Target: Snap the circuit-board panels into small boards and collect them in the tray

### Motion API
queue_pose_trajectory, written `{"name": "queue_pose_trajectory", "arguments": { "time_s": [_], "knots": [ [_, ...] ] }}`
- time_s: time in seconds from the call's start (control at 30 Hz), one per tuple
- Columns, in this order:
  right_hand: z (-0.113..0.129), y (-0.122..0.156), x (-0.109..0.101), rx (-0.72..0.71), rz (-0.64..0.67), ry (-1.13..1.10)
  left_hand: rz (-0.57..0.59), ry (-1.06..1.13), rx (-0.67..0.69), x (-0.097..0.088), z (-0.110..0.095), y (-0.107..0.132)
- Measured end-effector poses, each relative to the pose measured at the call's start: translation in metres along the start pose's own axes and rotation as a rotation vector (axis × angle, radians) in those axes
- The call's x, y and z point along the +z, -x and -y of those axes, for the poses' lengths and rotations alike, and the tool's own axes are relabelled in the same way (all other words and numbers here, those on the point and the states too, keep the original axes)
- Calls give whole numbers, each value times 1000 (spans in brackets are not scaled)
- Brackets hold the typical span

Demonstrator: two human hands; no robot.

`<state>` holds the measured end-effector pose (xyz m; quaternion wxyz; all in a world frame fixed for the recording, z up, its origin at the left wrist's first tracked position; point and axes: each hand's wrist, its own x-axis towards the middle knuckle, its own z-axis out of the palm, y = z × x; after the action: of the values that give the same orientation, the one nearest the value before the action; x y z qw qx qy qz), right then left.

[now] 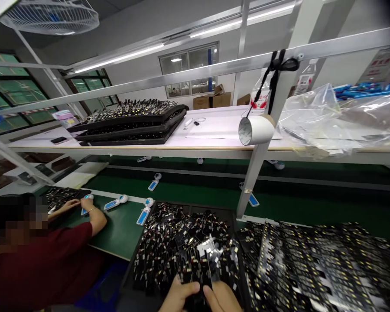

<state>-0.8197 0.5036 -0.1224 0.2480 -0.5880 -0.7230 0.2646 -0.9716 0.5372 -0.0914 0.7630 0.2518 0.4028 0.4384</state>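
At the bottom of the view my left hand and my right hand come close together, thumbs side by side. Both are closed around small black electronic parts, which stand up in a short row between the thumbs; their exact kind is too small to make out. Under and beyond my hands lies a black tray heaped with many similar black parts that have light and reddish spots. A bright reflection covers some of the parts just beyond my fingers.
More black parts with yellow spots fill the right side. Blue-and-white handheld devices lie on the green belt. A co-worker in a red sleeve handles one at left. Above run a shelf with stacked trays and a metal post.
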Motion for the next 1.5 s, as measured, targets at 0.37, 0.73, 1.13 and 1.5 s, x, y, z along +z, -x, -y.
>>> {"name": "queue_pose_trajectory", "arguments": {
  "time_s": [0.37,0.73,1.13,1.5],
  "knots": [
    [14,-25,8,296,58,115,-231,-337,209,-16,8,-22],
    [-57,-50,-20,527,41,-77,-247,-905,350,-45,-85,-116],
    [-130,0,-91,1044,-371,250,-26,-1412,264,14,-109,-281],
    [-136,9,-111,934,-509,92,59,-1304,360,-40,-91,-160]
  ]
}}
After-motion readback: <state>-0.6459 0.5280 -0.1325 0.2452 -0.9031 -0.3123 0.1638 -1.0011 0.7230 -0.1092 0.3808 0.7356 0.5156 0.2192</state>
